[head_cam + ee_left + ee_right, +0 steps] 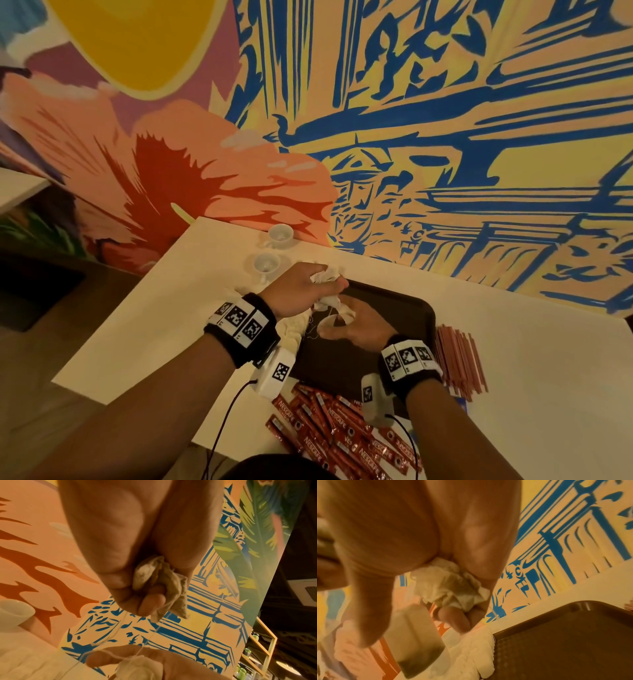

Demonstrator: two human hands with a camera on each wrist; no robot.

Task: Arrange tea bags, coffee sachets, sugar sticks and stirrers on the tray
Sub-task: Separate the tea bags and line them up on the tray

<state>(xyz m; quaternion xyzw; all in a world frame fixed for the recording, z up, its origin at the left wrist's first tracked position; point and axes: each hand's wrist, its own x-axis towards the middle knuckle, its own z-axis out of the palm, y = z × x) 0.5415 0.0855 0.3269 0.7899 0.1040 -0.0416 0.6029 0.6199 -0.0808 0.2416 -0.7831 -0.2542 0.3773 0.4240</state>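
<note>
The left hand (pixel 301 291) is raised over the far-left corner of the dark brown plastic tray (pixel 404 315), wrist turned so the knuckles face left, its fingers curled tight around a crumpled bunch of white paper tea bags (pixel 325 275). In the left wrist view that bunch (pixel 164 586) is squeezed between palm and fingertips, with thin white strings trailing down from it.

The right hand (pixel 356 325) sits just below, at about 5 o'clock from the left hand, low over the tray with the palm turned left. Its fingers are also curled, gripping more crumpled tea bags (pixel 452 585) against the palm, while one flat tea bag (pixel 418 635) hangs beneath the thumb.

A heap of loose white tea bags (pixel 291 329) lies on the white table (pixel 548 394) against the tray's left edge, at 7 o'clock from the left hand. Red coffee sachets (pixel 342 431) are scattered on the table at the tray's near edge, at 6 o'clock. A bundle of thin reddish stirrers (pixel 459 359) lies just beside the tray's right edge, at 3 o'clock. Two small white ceramic cups (pixel 270 253) stand at 11 o'clock from the tray, near the painted wall mural (pixel 445 137).
</note>
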